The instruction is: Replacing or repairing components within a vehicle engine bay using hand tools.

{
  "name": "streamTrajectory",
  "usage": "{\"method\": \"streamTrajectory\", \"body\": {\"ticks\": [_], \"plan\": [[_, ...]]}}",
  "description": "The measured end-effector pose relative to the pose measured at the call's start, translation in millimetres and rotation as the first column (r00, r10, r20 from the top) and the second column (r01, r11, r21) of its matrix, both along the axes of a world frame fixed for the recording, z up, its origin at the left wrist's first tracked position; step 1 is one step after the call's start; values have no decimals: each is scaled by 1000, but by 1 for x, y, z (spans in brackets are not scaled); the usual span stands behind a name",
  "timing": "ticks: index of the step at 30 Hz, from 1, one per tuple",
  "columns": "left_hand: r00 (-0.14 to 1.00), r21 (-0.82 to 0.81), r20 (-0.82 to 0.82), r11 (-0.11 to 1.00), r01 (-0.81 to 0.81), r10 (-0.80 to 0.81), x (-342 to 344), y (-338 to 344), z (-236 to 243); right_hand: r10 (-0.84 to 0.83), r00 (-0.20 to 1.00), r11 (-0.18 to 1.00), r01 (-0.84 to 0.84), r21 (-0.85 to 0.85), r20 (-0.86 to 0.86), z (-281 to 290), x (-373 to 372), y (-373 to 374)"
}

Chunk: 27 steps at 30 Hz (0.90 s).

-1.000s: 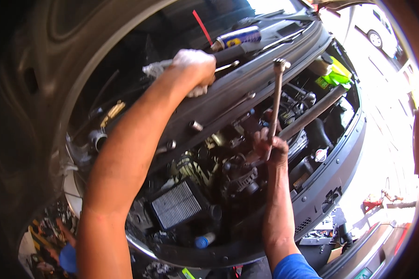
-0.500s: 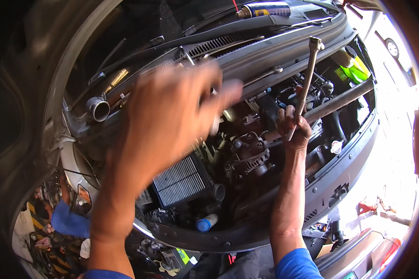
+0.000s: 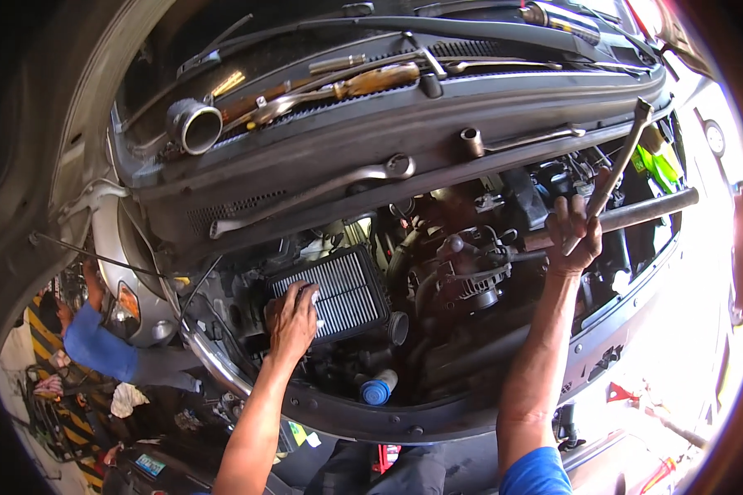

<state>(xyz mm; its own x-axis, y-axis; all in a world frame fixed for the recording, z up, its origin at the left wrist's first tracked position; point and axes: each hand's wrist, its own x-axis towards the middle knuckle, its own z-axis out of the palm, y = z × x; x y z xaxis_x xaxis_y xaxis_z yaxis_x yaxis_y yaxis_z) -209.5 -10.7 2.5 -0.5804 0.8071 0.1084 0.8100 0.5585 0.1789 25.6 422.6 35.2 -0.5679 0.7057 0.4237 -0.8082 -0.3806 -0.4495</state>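
Note:
My right hand [image 3: 574, 235] is closed round a long steel bar [image 3: 627, 144] with a jointed head, held upright at a slant. A thicker metal pipe [image 3: 660, 205] lies behind it, crossing the engine bay. My left hand [image 3: 293, 318] rests at the left part of a pleated air filter [image 3: 347, 289], fingers curled, with small white bits showing among them that I cannot make out. Right of the filter is an alternator [image 3: 479, 276]. Long wrenches [image 3: 305, 198] and a socket [image 3: 470, 142] lie along the cowl above the engine.
A co-worker [image 3: 111, 346] in blue crouches at lower left beside the headlamp. Wooden-handled tools [image 3: 371, 81], a metal tube fitting [image 3: 198, 128] and a spray can [image 3: 561, 21] lie below the windshield. The raised hood [image 3: 78, 99] frames the left side; a blue-capped bottle [image 3: 376, 388] sits at the front.
My left hand has come down from the cowl area onto the air filter. My right hand, still gripping the bar, appears farther right; the whole view has shifted, showing more of the cowl tools.

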Motion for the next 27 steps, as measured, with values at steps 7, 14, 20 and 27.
{"method": "streamTrajectory", "body": {"ticks": [7, 14, 20, 27], "plan": [[980, 12, 196, 1000, -25, 22, -20, 22, -42, 10, 999, 999, -9, 35, -34, -9, -12, -4], [929, -67, 363, 996, -51, 72, -30, 73, -20, -12, 999, 997, 8, 81, 49, -8, -17, -6], [773, 222, 627, 973, -60, -95, 10, 161, 4, 52, 998, 999, -53, 3, 45, -4, -22, -13], [931, 366, -160, 856, 366, -330, 8, 138, -14, -5, 977, 1000, 5, -2, 215, 1, -51, -37]]}}
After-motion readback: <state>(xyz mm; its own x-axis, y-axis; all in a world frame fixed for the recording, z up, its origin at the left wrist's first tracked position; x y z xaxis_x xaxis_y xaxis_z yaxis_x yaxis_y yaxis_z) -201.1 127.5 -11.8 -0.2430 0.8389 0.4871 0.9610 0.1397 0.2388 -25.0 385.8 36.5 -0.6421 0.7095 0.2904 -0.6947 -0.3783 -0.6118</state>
